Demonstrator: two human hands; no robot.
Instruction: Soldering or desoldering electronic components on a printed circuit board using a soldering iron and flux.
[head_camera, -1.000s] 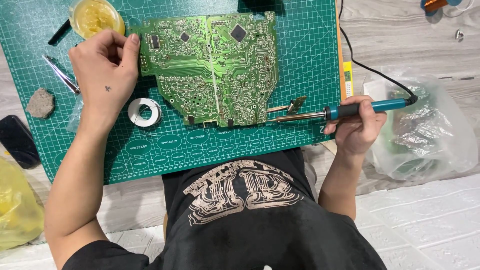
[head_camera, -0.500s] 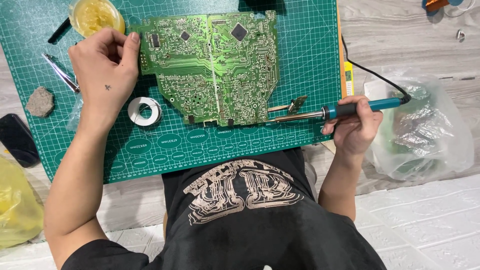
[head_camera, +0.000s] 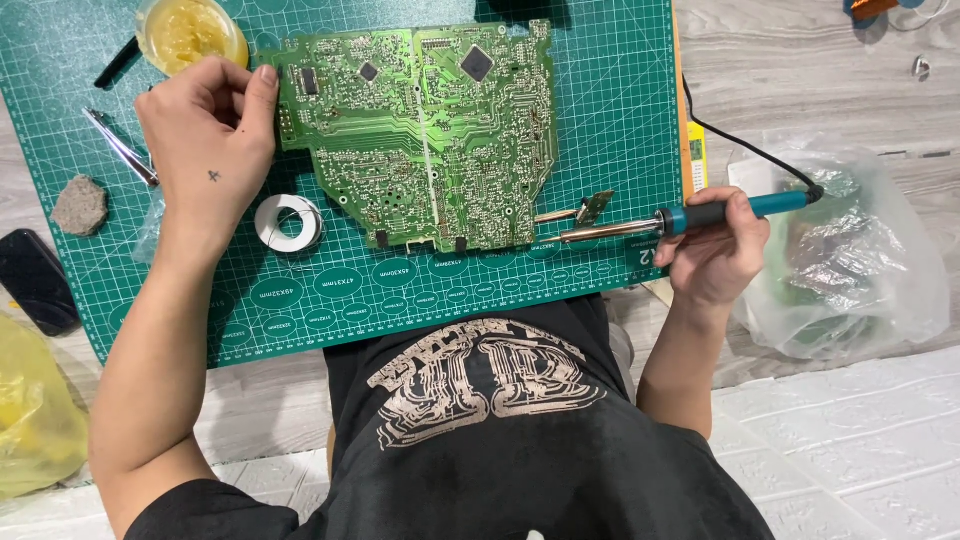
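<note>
**Board soldering, iron at bottom edge**

Left hand (head_camera: 205, 140) loosely curled, fingertips steadying circuit board (head_camera: 425, 130) at its left edge, solder coil (head_camera: 288, 222) just below. Board flat on green mat (head_camera: 620, 120). Right hand (head_camera: 715, 245) gripping soldering iron (head_camera: 680, 220), tip at board's lower-right edge. Finished joints: can't tell.

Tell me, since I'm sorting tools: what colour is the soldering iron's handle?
Teal-blue with a black grip, on the soldering iron in the right hand; head view.

A clear plastic bag (head_camera: 850, 260) lies at the right. A yellow plastic bag (head_camera: 35, 410) sits lower left. A dark phone screen (head_camera: 35, 280) lies at the left.
</note>
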